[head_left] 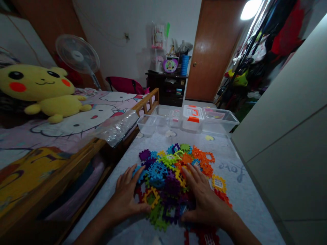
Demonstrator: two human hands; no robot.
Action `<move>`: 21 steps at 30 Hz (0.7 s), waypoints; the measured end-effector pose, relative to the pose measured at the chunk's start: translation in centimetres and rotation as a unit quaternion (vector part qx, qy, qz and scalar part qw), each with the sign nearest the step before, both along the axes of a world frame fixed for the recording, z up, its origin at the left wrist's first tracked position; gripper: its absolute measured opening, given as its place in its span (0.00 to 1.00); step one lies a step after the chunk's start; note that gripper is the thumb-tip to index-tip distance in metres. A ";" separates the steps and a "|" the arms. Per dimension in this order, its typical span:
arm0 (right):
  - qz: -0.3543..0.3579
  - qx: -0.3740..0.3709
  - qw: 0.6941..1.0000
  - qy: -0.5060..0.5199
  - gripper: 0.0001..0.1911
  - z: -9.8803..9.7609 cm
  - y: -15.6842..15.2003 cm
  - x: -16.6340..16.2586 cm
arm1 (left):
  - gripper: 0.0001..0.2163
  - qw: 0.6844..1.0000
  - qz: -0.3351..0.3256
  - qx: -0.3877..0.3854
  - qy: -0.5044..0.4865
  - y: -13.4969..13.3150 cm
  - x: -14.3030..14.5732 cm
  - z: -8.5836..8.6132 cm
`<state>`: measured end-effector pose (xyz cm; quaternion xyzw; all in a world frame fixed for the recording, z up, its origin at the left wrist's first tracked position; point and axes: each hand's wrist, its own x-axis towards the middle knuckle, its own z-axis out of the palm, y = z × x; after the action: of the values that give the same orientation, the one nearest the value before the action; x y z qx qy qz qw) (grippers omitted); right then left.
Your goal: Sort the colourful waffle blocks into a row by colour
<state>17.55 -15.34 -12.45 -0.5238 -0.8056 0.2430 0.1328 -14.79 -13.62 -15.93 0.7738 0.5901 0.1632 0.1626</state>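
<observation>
A heap of colourful interlocking plastic tiles (pixel 176 170) lies on a pale grey mattress (pixel 237 200) in front of me. My left hand (pixel 127 195) rests flat on the left side of the heap, fingers spread over blue and yellow tiles. On the right side my right hand (pixel 204 199) lies flat too, fingers stretched over yellow and orange tiles. Neither hand grips a piece. More red tiles (pixel 204 236) sit under my right wrist.
Clear plastic boxes (pixel 219 120), one with an orange-handled lid (pixel 192 114), stand at the mattress's far end. A clear plastic bag (pixel 117 127) hangs over the wooden bed rail (pixel 76 163) on the left. A yellow plush toy (pixel 43 90) lies on the bed. A wardrobe wall (pixel 288 136) bounds the right.
</observation>
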 end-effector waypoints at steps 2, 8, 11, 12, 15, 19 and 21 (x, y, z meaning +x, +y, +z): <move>-0.009 0.018 1.000 -0.007 0.62 -0.3 -0.1 -0.7 | 0.57 1.000 -0.015 0.003 0.001 -0.2 0.4 -0.5; -0.031 0.050 0.998 0.007 0.45 0.2 0.5 -0.4 | 0.57 0.996 -0.069 0.022 -0.054 0.0 2.7 -0.2; -0.051 0.076 0.995 0.025 0.38 0.0 0.7 0.1 | 0.56 0.994 -0.067 0.041 -0.078 0.2 3.7 -0.2; -0.059 0.086 0.994 0.032 0.35 -0.2 0.8 0.3 | 0.55 0.993 -0.064 0.049 -0.082 0.3 3.9 -0.3; -0.087 0.115 0.988 0.050 0.26 -0.8 1.4 0.7 | 0.47 0.993 -0.046 0.070 -0.082 0.4 4.6 -0.7; -0.138 0.164 0.975 0.063 0.21 -1.3 1.9 1.3 | 0.42 0.994 0.021 0.081 -0.073 0.4 4.8 -0.9; -0.142 0.175 0.972 0.064 0.22 -1.3 1.9 1.4 | 0.43 0.993 0.048 0.070 -0.083 0.5 4.9 -0.8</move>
<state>18.94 -13.42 -13.75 -0.5849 -0.7429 0.1098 0.3065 -9.89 -13.11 -16.75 0.7376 0.5984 0.2757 0.1482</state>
